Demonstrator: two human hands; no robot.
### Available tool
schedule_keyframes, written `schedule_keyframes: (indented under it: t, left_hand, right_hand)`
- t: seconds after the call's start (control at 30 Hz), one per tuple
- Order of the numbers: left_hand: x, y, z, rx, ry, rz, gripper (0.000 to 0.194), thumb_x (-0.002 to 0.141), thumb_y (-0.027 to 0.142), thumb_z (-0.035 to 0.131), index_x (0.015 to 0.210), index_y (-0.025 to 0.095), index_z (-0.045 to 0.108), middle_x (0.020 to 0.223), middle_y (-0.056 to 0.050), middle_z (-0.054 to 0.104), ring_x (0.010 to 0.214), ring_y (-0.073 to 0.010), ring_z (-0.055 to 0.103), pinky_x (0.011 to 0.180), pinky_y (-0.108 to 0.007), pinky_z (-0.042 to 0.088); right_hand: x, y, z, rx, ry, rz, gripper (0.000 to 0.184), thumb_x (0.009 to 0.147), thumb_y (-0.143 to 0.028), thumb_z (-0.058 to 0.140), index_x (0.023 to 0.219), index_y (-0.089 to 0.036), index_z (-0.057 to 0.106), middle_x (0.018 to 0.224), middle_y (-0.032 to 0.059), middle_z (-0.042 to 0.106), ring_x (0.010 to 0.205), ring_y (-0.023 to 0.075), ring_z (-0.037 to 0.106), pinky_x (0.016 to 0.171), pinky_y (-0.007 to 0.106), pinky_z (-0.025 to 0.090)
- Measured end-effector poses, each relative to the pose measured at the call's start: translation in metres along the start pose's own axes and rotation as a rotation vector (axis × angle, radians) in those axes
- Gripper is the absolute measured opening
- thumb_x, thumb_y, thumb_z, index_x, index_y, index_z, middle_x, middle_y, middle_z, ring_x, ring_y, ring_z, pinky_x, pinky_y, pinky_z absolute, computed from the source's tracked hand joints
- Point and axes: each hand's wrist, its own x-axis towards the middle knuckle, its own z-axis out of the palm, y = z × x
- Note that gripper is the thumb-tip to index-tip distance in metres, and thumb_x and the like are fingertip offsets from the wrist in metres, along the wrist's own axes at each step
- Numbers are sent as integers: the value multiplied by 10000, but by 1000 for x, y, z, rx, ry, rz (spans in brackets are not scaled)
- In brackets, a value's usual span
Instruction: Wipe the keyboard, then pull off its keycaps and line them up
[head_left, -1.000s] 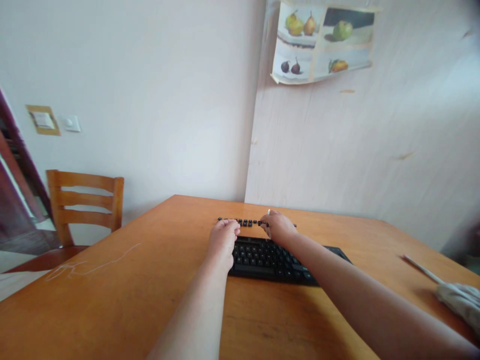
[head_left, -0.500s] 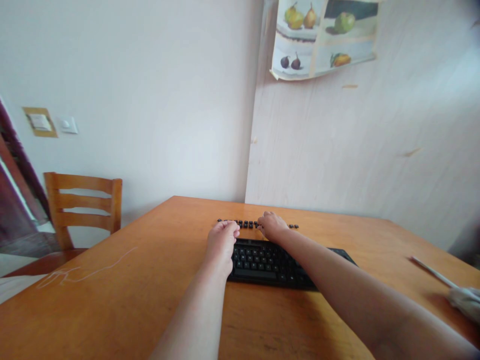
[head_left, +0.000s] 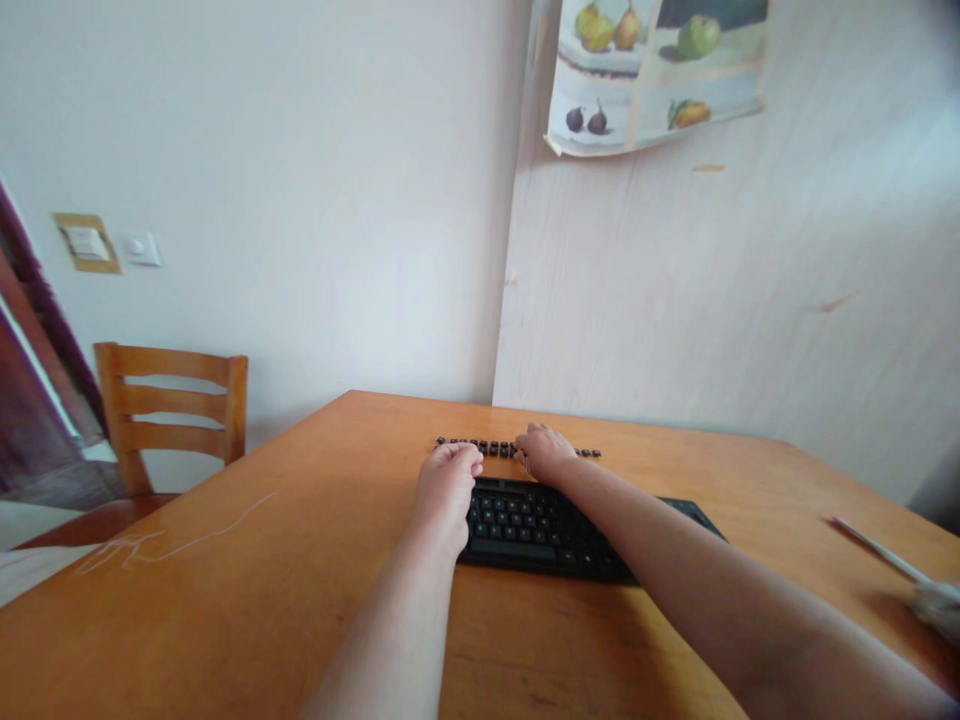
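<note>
A black keyboard (head_left: 517, 545) lies on the wooden table, partly covered by my forearms. Behind it, loose black keycaps (head_left: 493, 449) are lined up in rows. My left hand (head_left: 450, 480) is closed in a pinch above the keyboard's left end, close to the keycaps; whatever is between its fingertips is hidden. My right hand (head_left: 546, 452) reaches over the keyboard with bent fingers pointing down at the keycap rows. Its fingers look closed together, and a thin pale line shows beneath them; I cannot make out what they hold.
On the wooden table (head_left: 315, 600), a pale string (head_left: 202, 535) lies at the left. Toward the right edge are a thin stick (head_left: 881, 548) and a greyish bundle (head_left: 937, 605). A wooden chair (head_left: 176, 405) stands at the left, and the wall (head_left: 337, 200) rises behind the table.
The whole view has shifted slightly, so the scene sits a little farther right. Both hands keep nearly the same pose and place over the keyboard and keycaps.
</note>
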Motion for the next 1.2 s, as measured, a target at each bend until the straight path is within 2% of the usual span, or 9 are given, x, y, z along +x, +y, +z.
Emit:
schedule_keyframes:
  t: [0.2,0.43,0.63,0.77,0.83,0.9,1.07,1.2]
  left_hand:
    - [-1,1,-1,-3,-6,-2,206,653,308,651,789,153,647,763,-61,689,720,-154,614,645,-264,403]
    - [0,0,-1,-5,-15,-8,196,660,303,654,786,153,643,774,-64,692,718,-148,612,637,-255,397]
    - [1,1,-1,0,-8,-13,184,654,299,654,774,159,642,791,-68,699,718,-149,614,618,-249,390]
    - [0,2,0,-6,-6,-14,181,655,301,655,767,159,648,792,-66,699,720,-146,620,614,-244,390]
    - [0,2,0,-12,-6,-14,182,652,301,656,767,160,650,783,-62,697,720,-146,622,615,-244,393]
    - [0,2,0,-10,-8,-15,184,646,300,660,767,162,650,764,-56,692,719,-149,623,612,-245,393]
    - [0,0,0,-16,-29,4,194,656,313,662,778,162,650,787,-64,695,736,-155,627,625,-252,396]
    - [-1,0,0,-17,-36,6,202,654,319,665,778,160,657,821,-78,705,748,-164,628,643,-265,407]
  right_hand:
    - [-6,2,-3,17,44,18,304,920,-337,498,1094,-207,711,1103,149,620,1061,269,572,815,330,443]
    - [-12,19,-9,164,184,102,337,927,-336,448,1129,-225,694,1080,107,671,961,227,624,791,297,431]
    - [-17,25,-2,218,168,110,278,851,-286,529,1058,-214,700,1083,105,695,951,229,630,771,297,425]
    - [-17,22,2,330,240,166,235,807,-270,565,1005,-187,660,909,85,715,805,203,628,666,276,406]
    - [-15,21,0,434,283,190,165,782,-268,595,907,-175,650,802,68,701,734,183,612,621,260,393]
    - [-16,21,-3,588,271,195,124,770,-287,622,806,-170,638,717,53,681,663,161,596,586,248,390]
    - [-30,17,-16,937,211,201,274,805,-429,613,737,-163,625,613,34,642,545,126,554,529,234,401]
    - [-53,9,-27,940,187,188,335,843,-473,560,707,-170,608,560,20,617,470,104,491,472,227,350]
